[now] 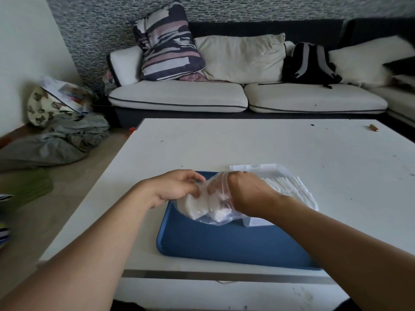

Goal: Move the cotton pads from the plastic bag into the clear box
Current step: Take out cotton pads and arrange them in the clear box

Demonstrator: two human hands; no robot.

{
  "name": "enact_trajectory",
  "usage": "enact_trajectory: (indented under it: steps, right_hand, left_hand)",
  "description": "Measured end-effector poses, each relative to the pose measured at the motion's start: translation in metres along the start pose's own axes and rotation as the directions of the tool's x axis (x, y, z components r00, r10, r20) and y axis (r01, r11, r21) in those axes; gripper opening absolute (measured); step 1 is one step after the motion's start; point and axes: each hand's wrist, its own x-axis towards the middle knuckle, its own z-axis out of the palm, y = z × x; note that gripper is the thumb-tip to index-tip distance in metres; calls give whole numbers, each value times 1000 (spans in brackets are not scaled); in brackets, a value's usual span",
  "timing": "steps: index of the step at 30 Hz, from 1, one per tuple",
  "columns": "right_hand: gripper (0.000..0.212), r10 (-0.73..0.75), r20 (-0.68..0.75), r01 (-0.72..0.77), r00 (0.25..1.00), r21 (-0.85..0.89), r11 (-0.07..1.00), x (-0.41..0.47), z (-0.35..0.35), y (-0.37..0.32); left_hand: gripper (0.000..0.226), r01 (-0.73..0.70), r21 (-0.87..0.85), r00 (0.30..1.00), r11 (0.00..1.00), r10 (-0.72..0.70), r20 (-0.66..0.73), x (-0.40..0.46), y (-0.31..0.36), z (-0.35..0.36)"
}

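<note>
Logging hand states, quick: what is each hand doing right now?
Left hand: pinches the plastic bag's open edge.
Right hand: reaches inside the bag; its fingers are hidden, so cannot tell.

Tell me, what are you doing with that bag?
A person is emptying cotton pads out of a plastic bag over a blue tray. The left hand holds the bag's mouth, and the right hand reaches inside it. More pads already lie in the clear box behind.

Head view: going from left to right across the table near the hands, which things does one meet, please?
Left hand → plastic bag → right hand → cotton pads, over the blue tray.
</note>
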Motion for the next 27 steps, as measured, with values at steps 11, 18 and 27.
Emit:
enact_trajectory:
  steps: [11, 18, 27]
  right_hand:
    - [23, -169, -140, 188, 976, 140, 972, -11, -7, 10]
    - [26, -210, -189, 232, 959, 101, 967, -16, -9, 22]
    - [26, 217, -372, 33, 902, 561, 827, -34, -38, 40]
  left_hand:
    - [42, -149, 258, 961, 955, 201, -192, 16, 8, 8]
    - [50, -173, 287, 934, 942, 250, -256, 23, 10, 17]
    - [55, 78, 442, 936, 894, 87, -340, 32, -11, 8]
